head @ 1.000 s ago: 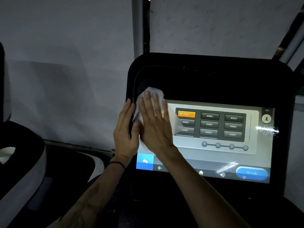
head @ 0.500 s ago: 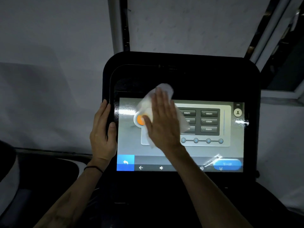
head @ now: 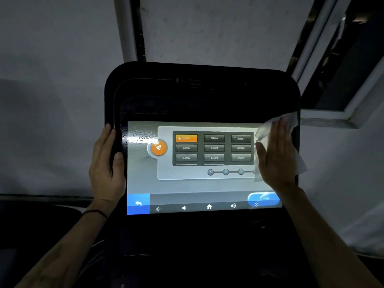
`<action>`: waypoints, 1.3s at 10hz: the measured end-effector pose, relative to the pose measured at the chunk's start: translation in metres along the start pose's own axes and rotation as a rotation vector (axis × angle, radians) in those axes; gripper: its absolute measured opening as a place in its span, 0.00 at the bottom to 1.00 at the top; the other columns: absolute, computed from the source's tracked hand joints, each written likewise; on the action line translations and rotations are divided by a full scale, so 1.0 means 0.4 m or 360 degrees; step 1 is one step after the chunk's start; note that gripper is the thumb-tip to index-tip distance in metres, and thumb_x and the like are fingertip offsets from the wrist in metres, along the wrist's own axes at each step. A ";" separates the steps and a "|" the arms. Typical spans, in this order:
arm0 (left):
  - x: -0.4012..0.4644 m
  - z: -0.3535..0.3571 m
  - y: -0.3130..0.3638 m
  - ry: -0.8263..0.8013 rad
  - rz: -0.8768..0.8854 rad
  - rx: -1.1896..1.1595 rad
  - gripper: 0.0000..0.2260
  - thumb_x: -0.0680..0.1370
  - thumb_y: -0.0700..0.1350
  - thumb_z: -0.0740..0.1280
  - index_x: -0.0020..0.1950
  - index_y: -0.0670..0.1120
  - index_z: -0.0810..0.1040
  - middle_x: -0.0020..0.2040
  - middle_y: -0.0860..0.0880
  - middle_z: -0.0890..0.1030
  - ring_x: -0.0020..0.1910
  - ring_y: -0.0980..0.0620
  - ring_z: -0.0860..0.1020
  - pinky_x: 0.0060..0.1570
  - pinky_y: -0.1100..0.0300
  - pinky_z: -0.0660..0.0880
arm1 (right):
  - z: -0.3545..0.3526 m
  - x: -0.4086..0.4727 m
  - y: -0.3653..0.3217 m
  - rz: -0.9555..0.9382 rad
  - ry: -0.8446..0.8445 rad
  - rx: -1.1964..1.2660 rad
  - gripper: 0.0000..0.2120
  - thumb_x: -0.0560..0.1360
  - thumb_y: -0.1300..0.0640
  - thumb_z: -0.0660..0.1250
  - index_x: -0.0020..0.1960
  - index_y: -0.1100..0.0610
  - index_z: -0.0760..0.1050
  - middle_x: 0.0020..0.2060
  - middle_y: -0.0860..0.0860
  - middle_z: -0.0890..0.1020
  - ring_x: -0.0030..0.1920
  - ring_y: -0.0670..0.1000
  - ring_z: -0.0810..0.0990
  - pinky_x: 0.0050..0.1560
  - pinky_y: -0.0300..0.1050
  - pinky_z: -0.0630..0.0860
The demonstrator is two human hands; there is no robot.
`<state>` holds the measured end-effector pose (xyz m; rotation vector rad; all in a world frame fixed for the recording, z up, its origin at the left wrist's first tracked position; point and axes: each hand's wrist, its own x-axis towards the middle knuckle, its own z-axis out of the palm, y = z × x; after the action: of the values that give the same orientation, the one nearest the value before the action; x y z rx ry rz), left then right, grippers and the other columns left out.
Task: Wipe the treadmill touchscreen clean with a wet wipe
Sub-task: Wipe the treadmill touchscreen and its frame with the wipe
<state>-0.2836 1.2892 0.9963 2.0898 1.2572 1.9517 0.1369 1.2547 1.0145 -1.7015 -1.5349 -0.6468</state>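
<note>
Our right hand (head: 276, 154) lies flat, fingers straight, pressing the wet wipe (head: 291, 161) against the right edge of the touchscreen (head: 199, 183); the wipe spills past the screen's upper right corner onto the black frame (head: 203, 90). From this hand the whole unwiped run of glass lies to the left, its long axis side to side. Our left hand (head: 107, 163) grips the frame's left edge, thumb just touching the screen border. We judge the lower band with the icons comes next, and the right hand is the nearer one.
</note>
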 end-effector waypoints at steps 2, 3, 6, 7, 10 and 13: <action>0.000 0.001 -0.003 0.0006 -0.0004 0.0015 0.22 0.85 0.43 0.56 0.77 0.35 0.70 0.78 0.38 0.69 0.79 0.45 0.68 0.77 0.58 0.63 | 0.008 0.002 -0.005 -0.0001 0.0022 0.0012 0.34 0.85 0.43 0.51 0.82 0.66 0.52 0.81 0.63 0.55 0.82 0.62 0.53 0.81 0.53 0.53; -0.002 0.001 -0.003 0.0010 -0.0001 0.0009 0.22 0.85 0.43 0.56 0.77 0.35 0.70 0.78 0.38 0.69 0.79 0.45 0.68 0.77 0.57 0.64 | 0.010 -0.002 -0.005 0.0013 0.0029 0.0005 0.35 0.85 0.43 0.51 0.82 0.66 0.52 0.81 0.63 0.55 0.82 0.61 0.53 0.81 0.54 0.53; 0.000 0.000 -0.006 0.0009 0.0001 0.0008 0.22 0.85 0.44 0.56 0.76 0.34 0.70 0.78 0.37 0.69 0.78 0.42 0.68 0.77 0.54 0.64 | 0.012 -0.015 -0.017 0.0073 0.0011 -0.0026 0.34 0.85 0.44 0.52 0.82 0.64 0.50 0.82 0.61 0.53 0.83 0.59 0.51 0.81 0.51 0.50; 0.001 0.000 -0.004 0.0008 -0.0003 0.0002 0.23 0.85 0.45 0.56 0.76 0.34 0.70 0.78 0.37 0.69 0.78 0.42 0.68 0.77 0.56 0.64 | 0.011 -0.035 -0.018 0.0098 -0.0017 -0.0052 0.34 0.85 0.43 0.51 0.82 0.65 0.51 0.83 0.60 0.53 0.83 0.59 0.51 0.81 0.53 0.51; 0.002 -0.001 -0.002 0.0001 0.0007 -0.0007 0.23 0.85 0.44 0.56 0.76 0.34 0.70 0.78 0.37 0.69 0.78 0.41 0.69 0.77 0.56 0.64 | 0.003 -0.175 -0.017 0.0156 -0.0090 -0.0118 0.35 0.85 0.42 0.50 0.82 0.65 0.51 0.83 0.60 0.52 0.83 0.58 0.50 0.81 0.55 0.54; -0.002 0.002 0.001 0.0001 0.0002 -0.0022 0.23 0.85 0.45 0.56 0.77 0.34 0.69 0.79 0.37 0.68 0.79 0.43 0.67 0.78 0.56 0.63 | 0.040 -0.176 -0.183 0.0251 -0.0108 -0.0022 0.35 0.85 0.42 0.48 0.82 0.66 0.50 0.82 0.62 0.50 0.83 0.61 0.48 0.82 0.59 0.50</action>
<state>-0.2824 1.2888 0.9955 2.0845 1.2393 1.9563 0.0522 1.2254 0.9641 -1.8500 -1.4272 -0.5243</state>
